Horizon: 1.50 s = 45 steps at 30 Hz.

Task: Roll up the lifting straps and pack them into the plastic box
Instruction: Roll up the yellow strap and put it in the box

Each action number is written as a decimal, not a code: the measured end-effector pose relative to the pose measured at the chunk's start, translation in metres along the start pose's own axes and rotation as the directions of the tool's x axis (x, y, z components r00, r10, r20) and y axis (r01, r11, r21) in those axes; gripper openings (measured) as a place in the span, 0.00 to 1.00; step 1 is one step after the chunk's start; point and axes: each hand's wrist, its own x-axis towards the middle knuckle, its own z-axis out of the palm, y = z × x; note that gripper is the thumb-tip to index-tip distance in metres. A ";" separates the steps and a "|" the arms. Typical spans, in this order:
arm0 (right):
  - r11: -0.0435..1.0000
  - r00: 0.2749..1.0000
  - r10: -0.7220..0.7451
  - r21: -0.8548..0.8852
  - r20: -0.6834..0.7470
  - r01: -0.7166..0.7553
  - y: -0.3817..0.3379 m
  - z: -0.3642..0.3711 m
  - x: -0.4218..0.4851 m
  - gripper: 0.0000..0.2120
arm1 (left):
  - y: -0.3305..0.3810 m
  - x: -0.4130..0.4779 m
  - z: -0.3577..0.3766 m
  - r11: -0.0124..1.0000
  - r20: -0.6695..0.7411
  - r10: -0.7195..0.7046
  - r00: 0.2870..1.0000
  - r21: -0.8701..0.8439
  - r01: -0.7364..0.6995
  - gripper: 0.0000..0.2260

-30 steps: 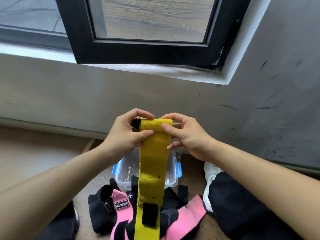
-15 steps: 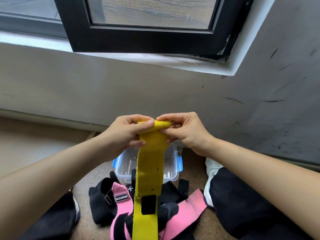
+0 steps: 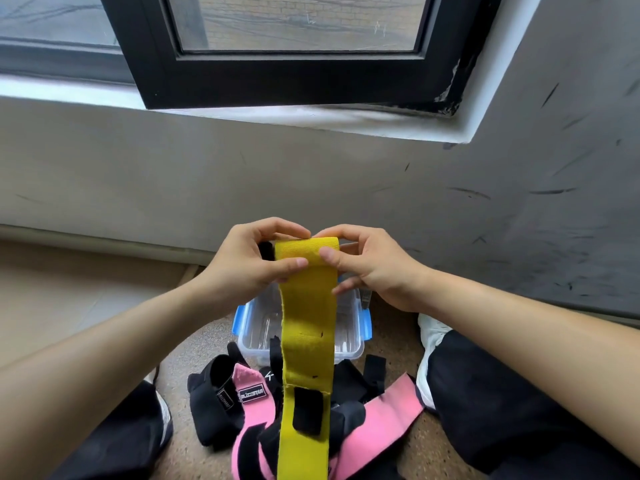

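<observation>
Since half a second ago, the top of the yellow strap [image 3: 306,327] has turned from a flat fold into a rounded roll, held above the plastic box [image 3: 256,327]. My left hand [image 3: 242,261] pinches the roll's left end and my right hand [image 3: 370,268] pinches its right end, thumbs on the face. I judge I'm mid-roll, with the tail hanging across the box. Next, both hands should wind evenly, keeping the edges square.

One wide-angle head-worn camera looks forward and down, close over the left hand [image 3: 242,266] and right hand [image 3: 375,268].
</observation>
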 end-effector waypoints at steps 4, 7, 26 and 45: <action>1.000 0.999 -0.024 -0.006 -0.040 0.024 -0.001 0.002 0.000 0.13 | 0.000 -0.001 -0.001 0.995 0.006 -0.100 0.995 -0.005 0.100 0.18; 0.999 0.996 -0.046 -0.006 -0.074 0.046 -0.002 0.002 0.000 0.13 | 0.001 -0.001 -0.001 0.971 0.014 -0.224 0.974 -0.088 0.224 0.19; 0.999 0.999 -0.032 0.016 0.000 0.032 -0.011 -0.012 0.001 0.25 | 0.009 0.002 0.004 0.985 0.086 -0.168 0.982 -0.014 0.169 0.16; 0.998 0.997 -0.055 -0.001 0.061 0.055 -0.013 -0.015 -0.001 0.13 | -0.002 -0.001 0.015 0.993 -0.047 0.022 0.999 0.116 -0.016 0.23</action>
